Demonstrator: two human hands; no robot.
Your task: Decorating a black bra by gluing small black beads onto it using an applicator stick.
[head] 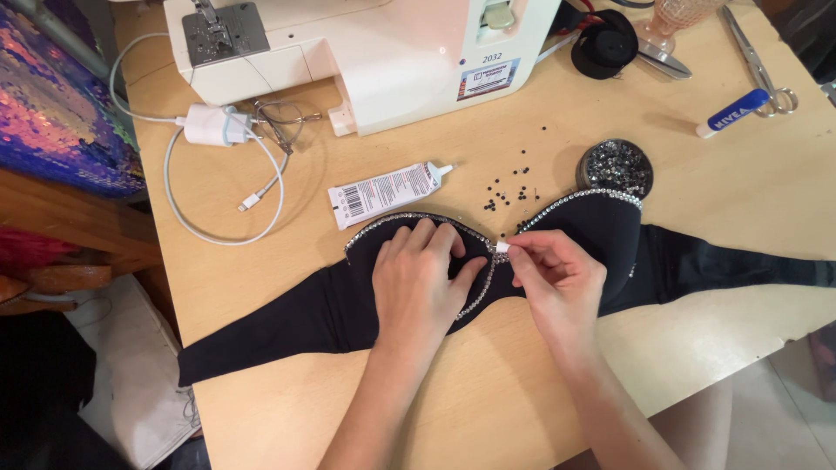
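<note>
pale wooden table [488,409] fills my view, with a white sewing machine [366,52] at its far edge. across it lies a black fabric bra top edged in silver rhinestones [610,235]. my left hand [422,283] presses flat and spread on its left cup. my right hand [557,278] pinches a small white applicator tip [502,248] at the centre seam. beyond sit a white glue tube [387,191], loose black beads [509,191] and a round tin of rhinestones [615,167].

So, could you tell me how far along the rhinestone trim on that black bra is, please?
Done: stones line both cups' top edges of the black bra. In hand: the left hand flattens one cup; the right hand pinches a small white tool at the centre. Left: loose stones remain.
</note>
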